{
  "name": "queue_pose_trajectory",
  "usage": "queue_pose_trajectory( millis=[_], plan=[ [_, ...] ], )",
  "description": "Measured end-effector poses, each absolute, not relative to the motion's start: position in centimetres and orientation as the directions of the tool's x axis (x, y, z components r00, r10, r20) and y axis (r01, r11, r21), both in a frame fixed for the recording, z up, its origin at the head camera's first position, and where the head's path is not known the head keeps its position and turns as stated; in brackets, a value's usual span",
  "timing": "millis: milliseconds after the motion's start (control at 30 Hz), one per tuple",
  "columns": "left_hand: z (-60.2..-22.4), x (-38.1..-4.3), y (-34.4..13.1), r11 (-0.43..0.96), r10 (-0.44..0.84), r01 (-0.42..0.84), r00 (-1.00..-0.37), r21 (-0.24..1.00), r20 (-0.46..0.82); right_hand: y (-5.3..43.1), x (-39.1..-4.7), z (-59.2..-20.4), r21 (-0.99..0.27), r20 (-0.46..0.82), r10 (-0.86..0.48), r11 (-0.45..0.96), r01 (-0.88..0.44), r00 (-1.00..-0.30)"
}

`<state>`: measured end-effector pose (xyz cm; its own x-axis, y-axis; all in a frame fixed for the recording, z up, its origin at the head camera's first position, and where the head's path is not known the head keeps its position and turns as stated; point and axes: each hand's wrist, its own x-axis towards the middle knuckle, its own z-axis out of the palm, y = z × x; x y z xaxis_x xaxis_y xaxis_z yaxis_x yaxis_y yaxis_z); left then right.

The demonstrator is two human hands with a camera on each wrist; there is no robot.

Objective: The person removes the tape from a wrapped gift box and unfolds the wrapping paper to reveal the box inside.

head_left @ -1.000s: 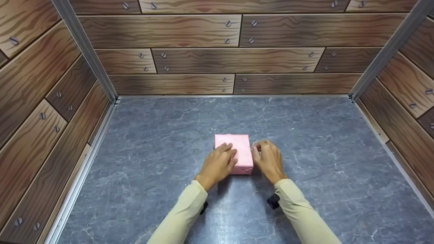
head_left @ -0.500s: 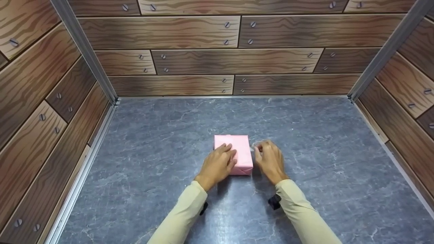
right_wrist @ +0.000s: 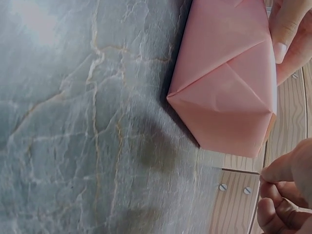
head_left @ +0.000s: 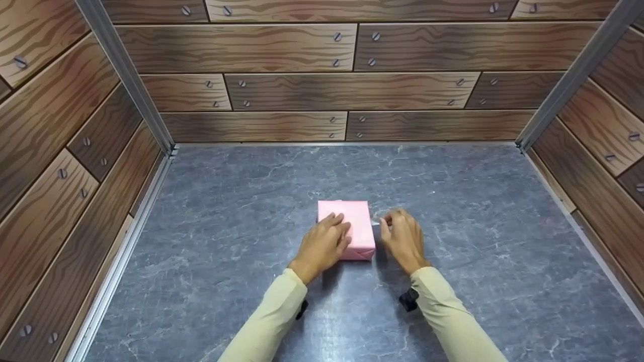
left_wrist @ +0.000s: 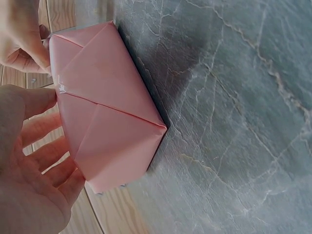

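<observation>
A small box wrapped in pink paper (head_left: 359, 221) lies on the grey marbled surface. My left hand (head_left: 322, 244) rests on its top left part with fingers fairly straight. To the right of the box, my right hand (head_left: 402, 239) pinches a thin, see-through strip that looks like clear tape (head_left: 376, 220), between thumb and forefinger. Folded flaps cover the near end of the pink box (left_wrist: 105, 92) in the left wrist view, with a small shiny patch (left_wrist: 62, 88) at the upper edge. In the right wrist view, the right hand's fingertips (right_wrist: 265, 178) meet; the strip is hard to see there.
Wood-plank patterned walls (head_left: 292, 90) close off the back and both sides. Metal strips (head_left: 126, 75) run along the corners and edges of the marbled surface (head_left: 241, 191). A dark wrist camera (head_left: 408, 299) sits under the right sleeve.
My right hand has shifted slightly right, away from the box, and more of the see-through strip shows between them. The left hand and the box have stayed nearly still.
</observation>
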<state>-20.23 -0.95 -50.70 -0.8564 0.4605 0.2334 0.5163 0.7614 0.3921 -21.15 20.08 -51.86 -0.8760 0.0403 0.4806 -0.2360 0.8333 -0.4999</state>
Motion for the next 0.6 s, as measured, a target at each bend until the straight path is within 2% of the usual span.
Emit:
queue_pose_trajectory(
  millis=[600],
  plan=[
    [-50.69,-20.28,-0.89,0.768,0.458,0.515,-0.857,0.381,0.234,20.91,-21.1,-52.42,-0.5,0.479,0.052,0.837,-0.223,-0.876]
  ],
)
